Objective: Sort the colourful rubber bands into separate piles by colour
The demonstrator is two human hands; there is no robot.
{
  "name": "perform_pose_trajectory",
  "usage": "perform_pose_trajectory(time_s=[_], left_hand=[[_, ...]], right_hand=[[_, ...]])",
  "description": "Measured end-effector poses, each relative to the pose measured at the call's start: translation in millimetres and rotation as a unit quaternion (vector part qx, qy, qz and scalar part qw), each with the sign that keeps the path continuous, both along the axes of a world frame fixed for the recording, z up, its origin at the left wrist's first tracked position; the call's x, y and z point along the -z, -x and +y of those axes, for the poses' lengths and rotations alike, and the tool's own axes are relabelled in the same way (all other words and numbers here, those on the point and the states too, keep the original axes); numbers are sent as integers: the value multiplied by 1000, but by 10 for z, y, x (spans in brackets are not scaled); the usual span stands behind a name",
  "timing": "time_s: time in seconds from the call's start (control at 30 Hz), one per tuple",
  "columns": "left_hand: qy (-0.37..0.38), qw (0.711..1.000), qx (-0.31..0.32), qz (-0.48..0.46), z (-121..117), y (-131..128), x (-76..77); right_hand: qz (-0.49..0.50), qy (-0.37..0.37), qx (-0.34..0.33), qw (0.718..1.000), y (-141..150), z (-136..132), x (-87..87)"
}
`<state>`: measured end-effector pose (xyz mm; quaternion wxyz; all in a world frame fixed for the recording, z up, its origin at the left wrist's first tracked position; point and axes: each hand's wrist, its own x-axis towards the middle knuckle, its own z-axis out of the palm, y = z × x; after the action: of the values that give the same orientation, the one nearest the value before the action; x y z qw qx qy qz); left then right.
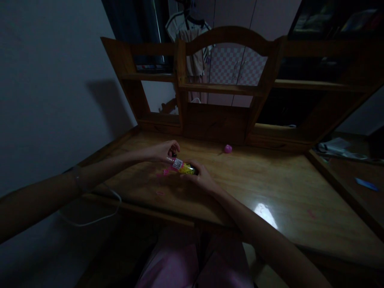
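Observation:
My right hand (pixel 201 176) is wrapped round a small clear bottle (pixel 186 168), which lies tilted on its side above the desk. Yellow and dark bits show inside the bottle, and a white printed label (pixel 177 163) is on its pink-tinted part. At the bottle's left end, my left hand (pixel 165 151) has its fingers curled in, with a small dark thing (pixel 173 154) at the fingertips that I cannot make out. Below the hands, several small pink pieces (pixel 166 172) lie on the wood, one of them a pink loop (pixel 160 193).
A round pink object (pixel 228 149) sits at the back of the wooden desk (pixel 255 176). Behind rises a wooden shelf frame (pixel 222 90). A white cable (pixel 99 219) hangs by the left front edge. A blue item (pixel 366 184) lies on the far right surface.

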<state>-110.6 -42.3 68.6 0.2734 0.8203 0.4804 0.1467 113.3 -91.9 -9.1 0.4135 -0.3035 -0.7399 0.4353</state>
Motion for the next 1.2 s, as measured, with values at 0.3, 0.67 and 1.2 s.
perform_pose_trajectory(time_s=[0.3,0.67,1.2], left_hand=[[18,999,-29,-30,-126,249,-469],[-48,990,114,73,-210,528,28],[41,984,151,82,-384,332,253]], right_hand=[[98,78,-26,992,43,59,-82],[154,146,13,977,-23,199,4],[206,193,24,959,-77,275,8]])
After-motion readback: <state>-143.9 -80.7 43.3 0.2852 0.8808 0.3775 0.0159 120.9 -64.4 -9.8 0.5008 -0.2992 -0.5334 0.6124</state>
